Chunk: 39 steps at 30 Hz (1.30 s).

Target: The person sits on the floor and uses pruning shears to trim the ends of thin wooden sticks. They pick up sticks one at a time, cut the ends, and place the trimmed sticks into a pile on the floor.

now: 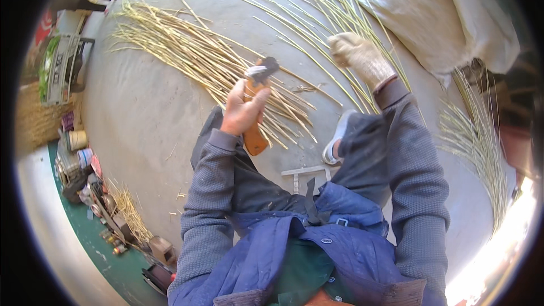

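My bare left hand (241, 112) is wrapped round a hand tool (255, 140) with an orange-brown handle, a white wrapping near the top and a dark head. Its exact kind is not clear. Beneath and beyond it, a pile of cut yellowish stalks (198, 56) lies on the floor. My right hand (358, 56), in a pale work glove, is closed above thin green stalks (309, 39) spread on the floor. Whether any stalk is inside that glove cannot be made out.
A big white sack (419, 17) lies at the far right, with more green stalks (481, 153) beside it. Between my feet is a small metal frame (306, 173). Along the left stand tins, tools and a straw heap (130, 212). Another person's legs (96, 0) show at the far left.
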Each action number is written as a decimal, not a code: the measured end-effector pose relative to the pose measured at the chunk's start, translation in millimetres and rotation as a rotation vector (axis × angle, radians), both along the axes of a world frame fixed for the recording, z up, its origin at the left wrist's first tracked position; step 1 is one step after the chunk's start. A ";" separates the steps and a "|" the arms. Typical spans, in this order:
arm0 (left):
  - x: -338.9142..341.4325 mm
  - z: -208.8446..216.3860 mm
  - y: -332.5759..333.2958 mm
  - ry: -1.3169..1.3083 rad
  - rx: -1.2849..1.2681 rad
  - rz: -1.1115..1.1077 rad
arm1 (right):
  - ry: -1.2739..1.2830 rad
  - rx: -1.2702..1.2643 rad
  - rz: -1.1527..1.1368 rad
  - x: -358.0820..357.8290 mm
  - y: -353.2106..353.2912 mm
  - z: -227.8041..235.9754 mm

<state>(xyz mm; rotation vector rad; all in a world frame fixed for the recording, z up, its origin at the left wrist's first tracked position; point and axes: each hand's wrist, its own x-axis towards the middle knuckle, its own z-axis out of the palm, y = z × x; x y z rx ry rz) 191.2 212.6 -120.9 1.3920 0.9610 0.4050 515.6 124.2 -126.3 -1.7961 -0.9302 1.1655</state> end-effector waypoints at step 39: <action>-93.9 39.1 29.2 0.449 -0.218 0.200 | -0.622 -0.504 0.689 -74.5 110.5 -317.0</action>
